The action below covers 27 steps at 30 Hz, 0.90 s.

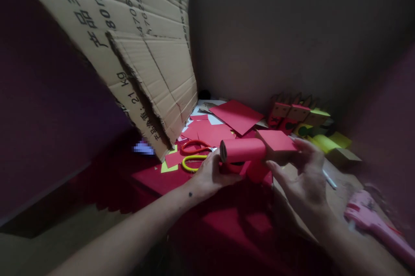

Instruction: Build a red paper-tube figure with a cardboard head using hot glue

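Head view shows two bare hands over a dark red cloth-covered table (207, 220); the right hand (308, 172) grasps a red, box-shaped piece with flat faces (277, 141) by its right-hand end, the fingers at the far upper edge and the thumb by the near lower edge. Just beside the box, and in line with its left end, lies a red cylindrical tube with a dark open end (244, 150); that end points left; whether tube and box are joined cannot be told. The left hand (209, 176) is at the tube's open end, its fingers raised beside the opening and its thumb stretched below; whether it grips the tube or only steadies it cannot be told. A rounded red shape (257, 171) shows beneath the tube, between the hands.

Beyond the left hand are a red looped scissor handle (194, 147) and a yellow looped scissor handle (191, 163); flat red paper pieces (210, 132) lie behind them, with a larger red sheet (238, 116) farther back. A big brown corrugated cardboard panel with black print (155, 51) leans at the left; small red and yellow box-like figures (296, 116) stand at the back right; a pink glue gun (372, 220) lies right of the right hand.
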Motion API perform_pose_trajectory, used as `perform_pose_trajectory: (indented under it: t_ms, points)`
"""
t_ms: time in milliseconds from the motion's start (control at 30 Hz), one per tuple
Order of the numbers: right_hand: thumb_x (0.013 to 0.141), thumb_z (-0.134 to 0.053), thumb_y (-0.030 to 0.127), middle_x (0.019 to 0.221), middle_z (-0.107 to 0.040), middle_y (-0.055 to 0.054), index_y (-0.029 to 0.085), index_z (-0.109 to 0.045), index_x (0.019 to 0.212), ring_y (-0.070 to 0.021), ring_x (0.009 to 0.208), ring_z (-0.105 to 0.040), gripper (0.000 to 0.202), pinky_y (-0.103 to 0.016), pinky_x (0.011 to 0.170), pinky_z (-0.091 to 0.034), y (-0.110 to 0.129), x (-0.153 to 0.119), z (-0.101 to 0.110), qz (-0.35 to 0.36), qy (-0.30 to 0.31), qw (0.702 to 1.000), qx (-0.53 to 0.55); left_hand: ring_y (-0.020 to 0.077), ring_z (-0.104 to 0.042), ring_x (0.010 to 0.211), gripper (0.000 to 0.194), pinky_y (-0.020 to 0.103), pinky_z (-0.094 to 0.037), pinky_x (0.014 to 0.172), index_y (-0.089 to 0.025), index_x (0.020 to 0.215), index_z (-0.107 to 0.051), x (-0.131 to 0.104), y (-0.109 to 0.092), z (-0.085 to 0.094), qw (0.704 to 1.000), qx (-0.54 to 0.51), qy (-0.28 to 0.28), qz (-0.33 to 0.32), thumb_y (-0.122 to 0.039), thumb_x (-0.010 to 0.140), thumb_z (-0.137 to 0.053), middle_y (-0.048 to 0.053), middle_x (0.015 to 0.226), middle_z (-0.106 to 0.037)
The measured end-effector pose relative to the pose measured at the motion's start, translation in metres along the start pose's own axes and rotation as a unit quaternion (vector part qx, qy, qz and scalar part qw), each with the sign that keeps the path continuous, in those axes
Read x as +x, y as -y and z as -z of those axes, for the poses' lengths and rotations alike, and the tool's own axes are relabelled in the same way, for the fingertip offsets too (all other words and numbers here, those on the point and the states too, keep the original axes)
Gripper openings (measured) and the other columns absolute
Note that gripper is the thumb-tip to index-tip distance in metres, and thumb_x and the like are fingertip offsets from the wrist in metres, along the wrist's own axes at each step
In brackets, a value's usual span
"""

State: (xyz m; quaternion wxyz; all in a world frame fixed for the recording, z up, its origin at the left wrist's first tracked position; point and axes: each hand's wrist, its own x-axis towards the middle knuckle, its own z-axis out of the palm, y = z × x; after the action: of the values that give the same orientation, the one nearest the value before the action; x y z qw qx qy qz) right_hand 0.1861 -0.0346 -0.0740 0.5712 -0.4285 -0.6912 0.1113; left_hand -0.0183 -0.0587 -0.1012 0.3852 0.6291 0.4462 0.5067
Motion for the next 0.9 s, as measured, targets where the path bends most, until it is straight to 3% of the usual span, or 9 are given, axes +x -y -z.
perform_pose_trajectory:
  t_ms: [167,367,500,667,900]
  points:
    - [0.070,-0.071,0.040,0.115,-0.052,-0.011,0.023,-0.043,0.120,-0.0258,0.096,-0.058,0.060,-0.049,0.084,-0.049,0.000,0.006,0.002,0.001,0.027,0.999,0.023,0.0275,-0.064,0.091,0.049,0.041,-0.054,0.078,-0.018,0.113,-0.063,0.000,-0.001,-0.001,1.000,-0.019,0.001,-0.012,-0.027,0.067,-0.077,0.008,0.096,-0.069]
    - [0.071,-0.071,0.038,0.133,-0.047,-0.014,0.023,-0.047,0.110,-0.0296,0.109,-0.056,0.048,-0.053,0.092,-0.045,-0.002,0.010,0.004,-0.003,0.026,0.998,0.049,0.0295,-0.062,0.098,0.051,0.045,-0.053,0.083,-0.019,0.111,-0.063,0.000,-0.002,0.002,0.999,-0.015,-0.005,-0.033,-0.028,0.065,-0.080,0.009,0.102,-0.068]
    - [0.073,-0.071,0.037,0.130,-0.050,-0.011,0.026,-0.048,0.118,-0.0299,0.113,-0.054,0.052,-0.054,0.094,-0.044,-0.001,0.022,0.007,-0.005,0.025,0.996,0.081,0.0323,-0.058,0.107,0.068,0.047,-0.050,0.089,-0.019,0.122,-0.054,-0.004,0.001,0.006,0.999,0.014,-0.025,-0.017,-0.029,0.061,-0.082,0.012,0.116,-0.062]
    - [0.077,-0.066,0.039,0.132,-0.052,-0.007,0.033,-0.046,0.129,-0.0290,0.118,-0.052,0.056,-0.053,0.098,-0.041,-0.009,0.039,0.007,-0.028,0.098,0.987,0.123,0.0338,-0.051,0.117,0.093,0.048,-0.046,0.097,-0.019,0.138,-0.031,-0.010,-0.005,0.008,0.998,0.020,-0.064,-0.008,-0.038,0.063,-0.081,0.018,0.131,-0.049]
    - [0.078,-0.063,0.039,0.116,-0.063,-0.007,0.027,-0.059,0.115,-0.0295,0.105,-0.059,0.039,-0.043,0.083,-0.048,-0.018,0.035,0.003,-0.078,0.115,0.982,0.126,0.0340,-0.047,0.122,0.097,0.049,-0.041,0.102,-0.021,0.141,-0.025,-0.005,-0.009,0.000,0.996,0.021,-0.079,-0.032,-0.038,0.063,-0.081,0.015,0.132,-0.048]
